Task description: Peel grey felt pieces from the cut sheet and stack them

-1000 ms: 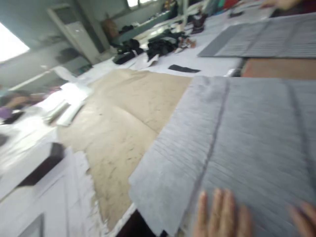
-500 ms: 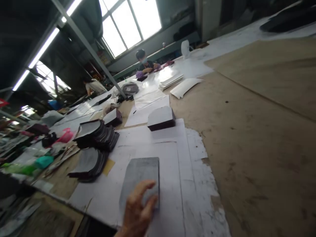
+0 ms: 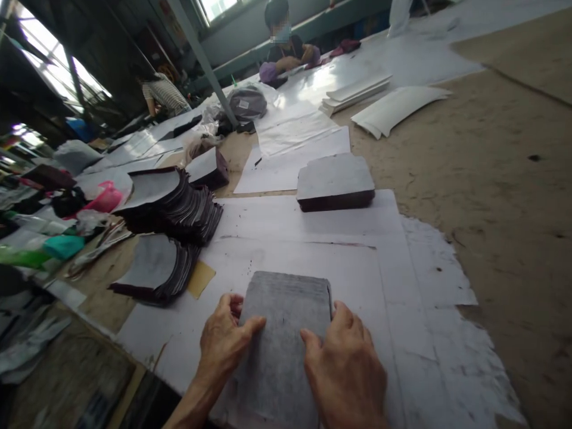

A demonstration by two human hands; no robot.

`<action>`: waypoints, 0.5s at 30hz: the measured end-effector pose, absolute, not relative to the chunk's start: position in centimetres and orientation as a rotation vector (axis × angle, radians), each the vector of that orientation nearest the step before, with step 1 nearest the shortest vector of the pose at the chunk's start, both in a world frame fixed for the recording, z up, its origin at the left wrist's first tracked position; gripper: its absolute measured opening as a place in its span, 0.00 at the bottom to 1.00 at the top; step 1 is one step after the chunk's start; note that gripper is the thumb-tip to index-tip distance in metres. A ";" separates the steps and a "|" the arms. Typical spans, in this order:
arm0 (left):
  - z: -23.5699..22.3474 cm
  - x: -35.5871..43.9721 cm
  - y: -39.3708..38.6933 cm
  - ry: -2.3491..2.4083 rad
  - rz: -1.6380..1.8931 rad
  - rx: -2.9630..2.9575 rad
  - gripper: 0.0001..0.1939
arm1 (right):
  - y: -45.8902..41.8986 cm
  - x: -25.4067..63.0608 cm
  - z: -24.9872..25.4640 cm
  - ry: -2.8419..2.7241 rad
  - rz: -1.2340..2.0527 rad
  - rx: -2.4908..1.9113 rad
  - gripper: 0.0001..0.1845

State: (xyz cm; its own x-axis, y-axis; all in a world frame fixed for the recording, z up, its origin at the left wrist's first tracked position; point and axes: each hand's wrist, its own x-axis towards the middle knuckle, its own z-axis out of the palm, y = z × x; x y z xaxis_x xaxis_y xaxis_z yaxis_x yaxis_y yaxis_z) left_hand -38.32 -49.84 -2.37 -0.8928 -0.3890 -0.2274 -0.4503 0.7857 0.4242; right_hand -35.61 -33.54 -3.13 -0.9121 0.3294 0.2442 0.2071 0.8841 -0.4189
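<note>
A squared-up stack of grey, dark-edged sheets [image 3: 283, 348] lies before me on white paper; their exact material I cannot tell. My left hand [image 3: 226, 336] holds its left side, thumb over the top face and fingers curled at the edge. On the opposite side my right hand [image 3: 346, 363] grips it the same way, its thumb on top and fingertips partly hidden behind the edge. Beyond them rests another grey-topped stack [image 3: 335, 179]. To the left stand curved stacks of similar pieces, a taller one [image 3: 174, 205] and a lower one [image 3: 154, 268].
White paper [image 3: 286, 256] covers the brown tabletop [image 3: 513, 179]. A small tan piece [image 3: 202, 279] lies beside the curved stacks. White sheets [image 3: 397, 110], a grey bundle [image 3: 248, 104] and a metal post [image 3: 203, 65] are farther off. Two people sit or bend at work beyond.
My right hand has come into view and taken the stack's right side. The left hand has moved from on top of the stack to its left edge. The view has shifted downward and closer.
</note>
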 end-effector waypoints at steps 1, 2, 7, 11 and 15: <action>-2.4 -38.5 -50.0 2.838 0.753 -0.678 0.24 | -33.6 -35.6 -3.3 -2.755 0.545 -0.445 0.14; -2.4 -38.6 -50.1 2.820 0.800 -0.671 0.22 | -33.5 -35.5 -3.4 -2.771 0.551 -0.482 0.13; -2.6 -38.4 -50.1 2.679 1.094 -0.541 0.12 | -32.6 -35.4 -4.5 -2.824 0.669 -0.397 0.02; -2.3 -37.7 -49.4 2.687 1.323 -0.416 0.12 | -33.2 -33.8 -4.7 -2.484 0.872 -0.185 0.05; -1.5 -37.1 -48.1 2.259 1.860 -0.350 0.17 | -32.6 -32.1 -3.3 -2.253 1.048 -0.289 0.10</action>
State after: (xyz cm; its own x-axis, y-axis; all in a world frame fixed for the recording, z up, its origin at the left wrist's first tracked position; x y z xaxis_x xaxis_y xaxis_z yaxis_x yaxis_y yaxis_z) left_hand -37.15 -48.07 -1.47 -0.9531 -0.0584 -0.2971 -0.3028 0.1828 0.9353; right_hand -32.08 -32.61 -3.31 -0.7779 0.4380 0.4506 -0.0627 0.6594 -0.7491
